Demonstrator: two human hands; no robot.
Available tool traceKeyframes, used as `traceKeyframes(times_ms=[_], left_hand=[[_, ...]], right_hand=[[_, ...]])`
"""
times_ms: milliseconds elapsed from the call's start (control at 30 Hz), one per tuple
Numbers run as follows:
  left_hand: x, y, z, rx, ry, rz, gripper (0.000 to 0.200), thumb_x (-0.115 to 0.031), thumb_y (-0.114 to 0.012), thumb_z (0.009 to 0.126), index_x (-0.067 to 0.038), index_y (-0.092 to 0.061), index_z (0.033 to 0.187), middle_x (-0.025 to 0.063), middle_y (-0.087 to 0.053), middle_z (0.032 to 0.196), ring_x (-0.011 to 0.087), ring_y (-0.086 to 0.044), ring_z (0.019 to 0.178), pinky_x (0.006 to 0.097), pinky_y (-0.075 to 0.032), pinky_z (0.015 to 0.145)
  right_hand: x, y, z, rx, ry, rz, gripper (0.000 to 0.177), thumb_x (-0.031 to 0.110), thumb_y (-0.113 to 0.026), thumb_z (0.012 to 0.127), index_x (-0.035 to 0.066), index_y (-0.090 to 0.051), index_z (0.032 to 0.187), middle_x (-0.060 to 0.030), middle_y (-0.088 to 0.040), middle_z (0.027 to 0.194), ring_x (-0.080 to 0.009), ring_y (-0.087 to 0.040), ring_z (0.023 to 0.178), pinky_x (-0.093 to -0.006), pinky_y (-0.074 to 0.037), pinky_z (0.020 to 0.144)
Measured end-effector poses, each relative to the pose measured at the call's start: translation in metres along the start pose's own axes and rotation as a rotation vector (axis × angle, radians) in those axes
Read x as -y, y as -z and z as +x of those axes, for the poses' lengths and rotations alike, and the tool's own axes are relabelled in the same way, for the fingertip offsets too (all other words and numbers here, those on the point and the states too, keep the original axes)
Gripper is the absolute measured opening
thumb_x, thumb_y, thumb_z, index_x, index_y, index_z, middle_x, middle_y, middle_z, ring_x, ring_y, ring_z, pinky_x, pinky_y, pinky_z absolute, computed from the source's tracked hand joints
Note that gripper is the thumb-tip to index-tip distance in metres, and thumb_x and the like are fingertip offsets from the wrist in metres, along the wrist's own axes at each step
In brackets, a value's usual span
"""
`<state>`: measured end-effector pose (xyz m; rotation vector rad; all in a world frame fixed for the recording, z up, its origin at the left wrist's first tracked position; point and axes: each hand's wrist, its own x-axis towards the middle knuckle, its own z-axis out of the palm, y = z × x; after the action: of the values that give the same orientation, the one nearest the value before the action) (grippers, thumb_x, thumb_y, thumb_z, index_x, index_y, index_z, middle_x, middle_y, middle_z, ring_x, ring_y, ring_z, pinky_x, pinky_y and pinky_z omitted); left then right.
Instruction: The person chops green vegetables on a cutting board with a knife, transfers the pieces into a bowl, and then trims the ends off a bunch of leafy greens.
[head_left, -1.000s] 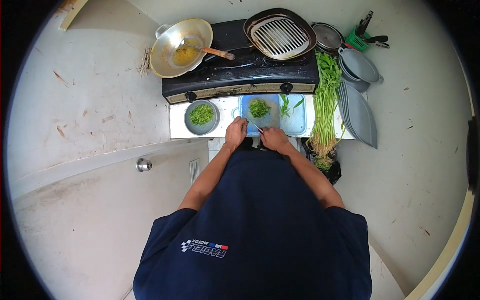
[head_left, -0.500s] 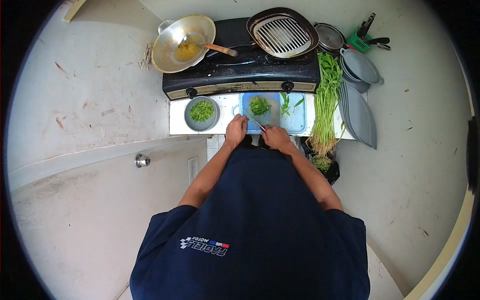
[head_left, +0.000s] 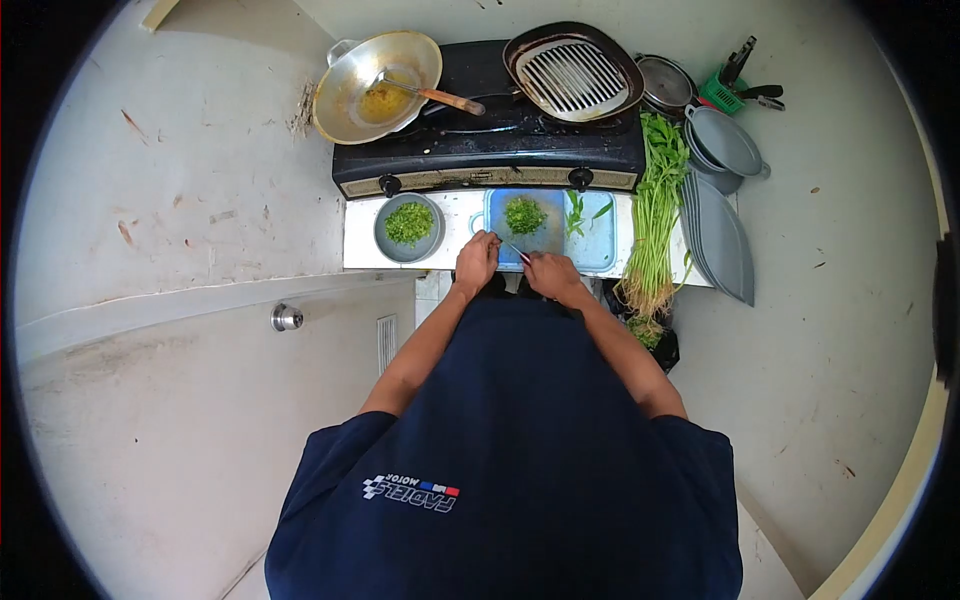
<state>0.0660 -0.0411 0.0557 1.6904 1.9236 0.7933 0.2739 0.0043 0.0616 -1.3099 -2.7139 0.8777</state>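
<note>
My right hand grips a knife by its dark red handle, the blade angled up and left over the near edge of a blue cutting board. My left hand is closed at the board's near left corner, its fingertips close to the knife tip; what they pinch, if anything, is too small to make out. Just beyond the blade sits a heap of chopped greens. Some loose green leaves lie on the board's right part. Left of the board, a grey bowl holds more chopped greens.
Behind the board stands a black gas stove carrying a wok with a wooden-handled ladle and a grill pan. To the right lie long leafy stalks with roots, grey plates and pots.
The whole view has shifted slightly down and right. My left fingertips are a little nearer the knife tip, and the knife stays low at the board's near edge.
</note>
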Motion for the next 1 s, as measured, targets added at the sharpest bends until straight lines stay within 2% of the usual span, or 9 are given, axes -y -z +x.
traceKeyframes(times_ms=[300,800,1000], left_hand=[[0.003,-0.001,0.001,-0.024,0.086,-0.102,0.008,-0.002,-0.064,0.085,-0.005,-0.07,0.091,0.0134,-0.071,0.09,0.0355,-0.07,0.086,0.0447,-0.055,0.076],[0.005,-0.001,0.001,-0.01,0.034,-0.055,0.006,-0.007,-0.064,0.089,-0.006,-0.07,0.091,0.0149,-0.066,0.088,0.0377,-0.067,0.083,0.0466,-0.053,0.074],[0.006,-0.006,0.003,-0.055,0.067,-0.077,0.007,-0.008,-0.063,0.091,-0.005,-0.07,0.091,0.0141,-0.07,0.093,0.0373,-0.069,0.086,0.0467,-0.054,0.076]], right_hand=[[-0.005,0.006,-0.006,0.017,-0.003,0.013,0.037,0.032,-0.055,0.101,-0.003,-0.066,0.1,-0.0262,-0.072,0.08,-0.0443,-0.072,0.075,-0.054,-0.057,0.069],[-0.001,-0.011,0.006,-0.022,0.05,-0.01,0.036,0.032,-0.055,0.101,-0.001,-0.067,0.1,-0.0254,-0.071,0.079,-0.0441,-0.071,0.072,-0.0524,-0.057,0.066],[-0.01,-0.003,-0.008,-0.009,-0.018,0.036,0.037,0.033,-0.055,0.101,-0.002,-0.067,0.1,-0.0253,-0.071,0.08,-0.0442,-0.071,0.075,-0.0534,-0.057,0.07]])
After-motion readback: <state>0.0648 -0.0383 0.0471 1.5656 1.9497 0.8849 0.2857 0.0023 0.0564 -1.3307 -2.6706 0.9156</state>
